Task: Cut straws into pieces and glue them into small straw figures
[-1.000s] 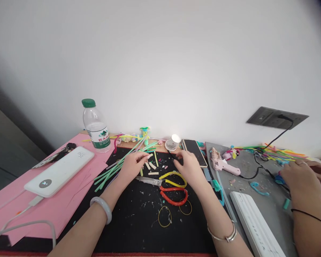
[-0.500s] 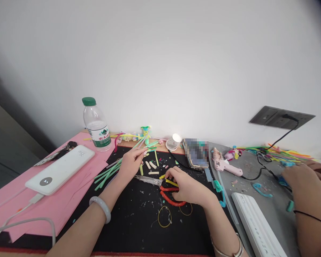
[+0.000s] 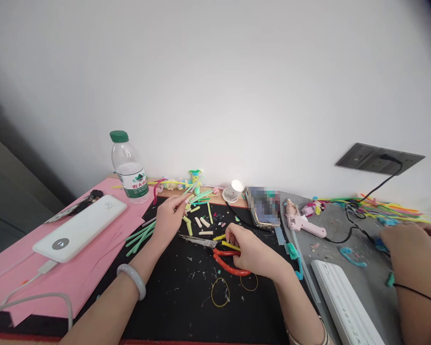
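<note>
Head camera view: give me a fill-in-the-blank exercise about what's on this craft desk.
1. The left hand pinches a thin stick, and the right hand holds the scissors on the ____ mat.
2. The water bottle has a ____ cap.
3. The power bank lies on ____ paper.

Missing words: black; green; pink.

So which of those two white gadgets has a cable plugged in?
The power bank on the pink paper at left: a white cable leaves its near end. The keyboard at right shows none.
</note>
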The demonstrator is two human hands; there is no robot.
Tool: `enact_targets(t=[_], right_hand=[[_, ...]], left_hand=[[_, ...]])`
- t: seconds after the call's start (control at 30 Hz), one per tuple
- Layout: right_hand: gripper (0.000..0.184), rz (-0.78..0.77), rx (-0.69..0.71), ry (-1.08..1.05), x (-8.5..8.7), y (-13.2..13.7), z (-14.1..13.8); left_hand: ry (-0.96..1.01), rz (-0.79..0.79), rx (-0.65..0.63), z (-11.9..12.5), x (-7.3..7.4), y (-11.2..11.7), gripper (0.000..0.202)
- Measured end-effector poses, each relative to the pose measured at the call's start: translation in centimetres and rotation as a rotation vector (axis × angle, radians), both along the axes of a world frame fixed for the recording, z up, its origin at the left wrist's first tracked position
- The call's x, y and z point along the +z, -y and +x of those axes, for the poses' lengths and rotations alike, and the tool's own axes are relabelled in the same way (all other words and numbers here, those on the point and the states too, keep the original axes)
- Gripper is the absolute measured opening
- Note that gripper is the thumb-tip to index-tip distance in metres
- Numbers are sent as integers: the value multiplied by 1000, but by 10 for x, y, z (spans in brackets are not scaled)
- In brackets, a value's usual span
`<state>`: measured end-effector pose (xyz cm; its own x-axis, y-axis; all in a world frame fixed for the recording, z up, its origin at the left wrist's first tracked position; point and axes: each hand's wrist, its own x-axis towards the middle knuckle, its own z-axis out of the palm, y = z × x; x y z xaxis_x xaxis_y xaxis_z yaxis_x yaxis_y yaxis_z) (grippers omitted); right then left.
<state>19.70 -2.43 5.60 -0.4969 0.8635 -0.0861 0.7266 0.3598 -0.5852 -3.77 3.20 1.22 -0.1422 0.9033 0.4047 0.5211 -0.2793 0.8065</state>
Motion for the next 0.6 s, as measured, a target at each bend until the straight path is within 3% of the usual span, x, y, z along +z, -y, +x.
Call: enact_targets(t=[0.2,0.3,0.5,0.6], right_hand=[[35,-91,40,10,0,-3,10],[29,-101,66,-36,0,-5,12],[8,65,-48,-122,1,-11,6],[10,139,-70,-104,-5,-15,4]], left_hand=[[68,5,56,-5,6,0,34],[58,-34,0,-4,8,0,35],[-65,-194,-142,-1,6,-1,26],[-141,-207,-213,-1,4,0,19]])
